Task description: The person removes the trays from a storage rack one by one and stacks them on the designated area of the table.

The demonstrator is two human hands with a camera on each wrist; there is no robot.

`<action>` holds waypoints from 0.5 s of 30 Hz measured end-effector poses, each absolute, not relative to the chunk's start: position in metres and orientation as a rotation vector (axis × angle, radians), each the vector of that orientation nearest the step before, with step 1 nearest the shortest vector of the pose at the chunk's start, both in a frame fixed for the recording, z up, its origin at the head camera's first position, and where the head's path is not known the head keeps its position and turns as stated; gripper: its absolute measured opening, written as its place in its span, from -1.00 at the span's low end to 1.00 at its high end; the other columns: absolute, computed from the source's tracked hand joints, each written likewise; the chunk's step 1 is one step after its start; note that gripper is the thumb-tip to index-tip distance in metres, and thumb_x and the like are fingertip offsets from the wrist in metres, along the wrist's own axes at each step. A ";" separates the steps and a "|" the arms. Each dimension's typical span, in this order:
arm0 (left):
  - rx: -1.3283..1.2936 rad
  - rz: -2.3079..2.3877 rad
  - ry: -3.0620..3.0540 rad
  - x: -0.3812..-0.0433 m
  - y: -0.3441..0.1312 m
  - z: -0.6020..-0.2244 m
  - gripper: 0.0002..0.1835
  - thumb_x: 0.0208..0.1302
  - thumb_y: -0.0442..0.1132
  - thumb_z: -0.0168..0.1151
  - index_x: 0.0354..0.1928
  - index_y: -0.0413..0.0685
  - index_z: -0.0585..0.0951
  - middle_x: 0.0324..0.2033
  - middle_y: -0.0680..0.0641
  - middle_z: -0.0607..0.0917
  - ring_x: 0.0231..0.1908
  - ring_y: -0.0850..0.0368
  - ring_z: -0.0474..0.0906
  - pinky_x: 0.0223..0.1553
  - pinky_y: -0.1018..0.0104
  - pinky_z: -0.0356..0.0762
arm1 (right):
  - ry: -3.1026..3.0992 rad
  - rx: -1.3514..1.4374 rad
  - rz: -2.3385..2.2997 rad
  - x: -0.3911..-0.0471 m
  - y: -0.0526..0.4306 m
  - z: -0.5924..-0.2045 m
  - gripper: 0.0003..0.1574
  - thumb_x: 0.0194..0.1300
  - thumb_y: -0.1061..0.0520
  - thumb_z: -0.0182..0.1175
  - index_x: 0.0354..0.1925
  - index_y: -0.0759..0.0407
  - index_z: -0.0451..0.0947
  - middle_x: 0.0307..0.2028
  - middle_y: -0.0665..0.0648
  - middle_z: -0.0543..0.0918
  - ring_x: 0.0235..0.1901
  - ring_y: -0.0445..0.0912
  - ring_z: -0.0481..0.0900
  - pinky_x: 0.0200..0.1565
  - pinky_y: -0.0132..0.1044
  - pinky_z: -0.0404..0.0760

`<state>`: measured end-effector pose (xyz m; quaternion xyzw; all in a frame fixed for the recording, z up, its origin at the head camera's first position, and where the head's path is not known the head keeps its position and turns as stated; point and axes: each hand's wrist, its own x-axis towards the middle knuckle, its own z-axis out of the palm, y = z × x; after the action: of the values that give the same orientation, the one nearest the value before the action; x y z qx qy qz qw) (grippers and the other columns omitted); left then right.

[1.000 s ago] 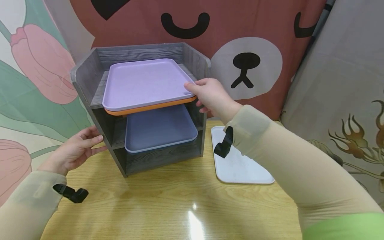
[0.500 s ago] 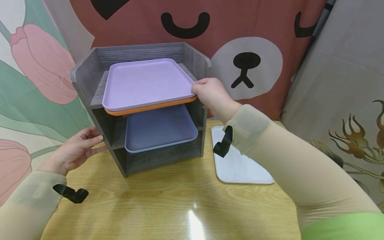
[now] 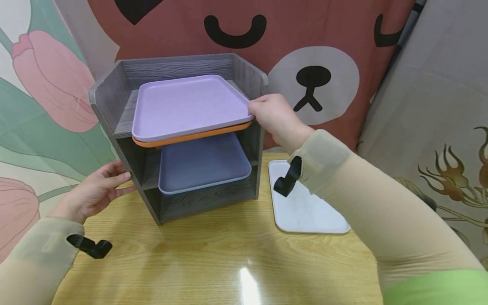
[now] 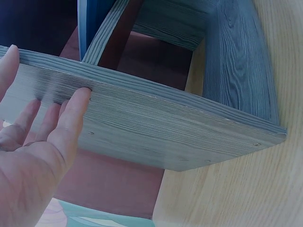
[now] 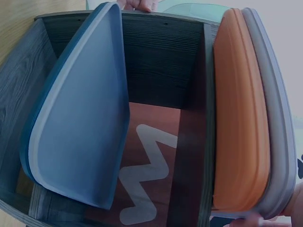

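My right hand [image 3: 276,116] pinches the right front corner of a lavender tray [image 3: 190,106], which lies over an orange tray [image 3: 194,134] on the top level of a grey wooden shelf [image 3: 207,203]. Both trays jut past the shelf's front edge, and the right wrist view shows the orange tray [image 5: 241,118] from below. A blue tray [image 3: 203,165] sits on the level underneath, also sticking out in front. With straight fingers, my left hand [image 3: 99,190] touches the shelf's left outer side; its fingertips [image 4: 81,94] rest on the side panel near the front edge in the left wrist view.
A white tray [image 3: 305,209] lies flat on the wooden table [image 3: 202,262], right of the shelf and partly under my right forearm. Printed curtains [image 3: 175,29] hang close behind the shelf and at both sides.
My right hand has moved a little up and to the right, its thumb now off the tray's upper face. The lavender tray has shifted slightly right. My left hand stays put.
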<state>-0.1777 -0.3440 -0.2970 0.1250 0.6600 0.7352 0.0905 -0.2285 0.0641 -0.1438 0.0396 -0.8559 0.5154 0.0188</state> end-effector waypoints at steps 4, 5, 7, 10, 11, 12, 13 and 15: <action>0.402 2.207 1.933 -0.177 -0.344 -0.297 -0.57 0.46 -0.44 -0.08 0.28 0.03 0.22 0.11 -0.02 0.39 0.00 0.19 0.56 0.01 0.20 0.59 | -2.645 0.126 1.606 -0.229 0.070 -0.142 -0.63 0.32 0.17 -0.08 -0.18 0.22 0.66 -0.30 0.10 0.44 -0.45 -0.05 0.29 -0.43 -0.30 0.28; 0.407 2.211 1.925 -0.177 -0.344 -0.297 -0.57 0.46 -0.44 -0.08 0.28 0.03 0.23 0.11 -0.02 0.40 0.00 0.18 0.57 0.01 0.20 0.59 | -2.643 0.123 1.613 -0.229 0.072 -0.142 -0.63 0.33 0.17 -0.08 -0.18 0.23 0.66 -0.31 0.10 0.44 -0.48 -0.06 0.29 -0.46 -0.31 0.27; 0.414 2.214 1.918 -0.178 -0.344 -0.297 -0.57 0.46 -0.45 -0.09 0.28 0.03 0.23 0.11 -0.02 0.41 0.00 0.17 0.57 0.01 0.20 0.59 | -2.633 0.115 1.651 -0.228 0.075 -0.142 -0.63 0.35 0.17 -0.08 -0.17 0.22 0.66 -0.31 0.12 0.46 -0.51 -0.05 0.30 -0.52 -0.32 0.23; 0.392 2.207 1.935 -0.178 -0.343 -0.297 -0.57 0.46 -0.44 -0.08 0.28 0.04 0.23 0.11 -0.01 0.41 -0.01 0.17 0.58 0.00 0.21 0.60 | -2.602 0.115 1.758 -0.227 0.078 -0.140 -0.64 0.39 0.18 -0.07 -0.04 0.19 0.63 -0.24 0.15 0.53 -0.50 -0.04 0.37 -0.54 -0.35 0.27; 0.381 2.202 1.945 -0.178 -0.343 -0.297 -0.57 0.46 -0.43 -0.07 0.29 0.04 0.23 0.12 -0.02 0.41 -0.01 0.17 0.58 0.00 0.21 0.60 | -2.590 0.117 1.792 -0.227 0.078 -0.140 -0.63 0.40 0.19 -0.06 0.04 0.17 0.61 -0.20 0.16 0.54 -0.49 -0.04 0.39 -0.53 -0.37 0.31; 0.370 2.196 1.956 -0.178 -0.343 -0.297 -0.56 0.46 -0.43 -0.07 0.29 0.05 0.22 0.12 -0.02 0.40 -0.01 0.17 0.58 0.00 0.21 0.60 | -2.576 0.115 1.830 -0.226 0.079 -0.139 -0.61 0.41 0.20 -0.05 0.11 0.14 0.57 -0.16 0.17 0.55 -0.48 -0.05 0.42 -0.51 -0.39 0.36; 0.359 2.191 1.966 -0.178 -0.343 -0.297 -0.56 0.46 -0.42 -0.06 0.29 0.05 0.21 0.12 -0.02 0.39 -0.01 0.18 0.58 0.00 0.22 0.60 | -2.560 0.115 1.870 -0.226 0.079 -0.138 -0.57 0.41 0.22 -0.04 0.18 0.11 0.53 -0.12 0.18 0.55 -0.49 -0.05 0.45 -0.50 -0.41 0.40; 0.346 2.182 1.979 -0.178 -0.343 -0.296 -0.55 0.46 -0.42 -0.06 0.31 0.04 0.19 0.13 -0.02 0.37 -0.01 0.18 0.58 0.00 0.22 0.60 | -2.538 0.111 1.936 -0.225 0.080 -0.137 -0.50 0.42 0.25 -0.05 0.28 0.06 0.44 -0.06 0.20 0.54 -0.54 -0.07 0.46 -0.49 -0.43 0.47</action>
<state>-0.1779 -0.3432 -0.2963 0.1161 0.6647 0.7328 0.0879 -0.2252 0.0796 -0.1366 0.0346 -0.7944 0.6059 -0.0263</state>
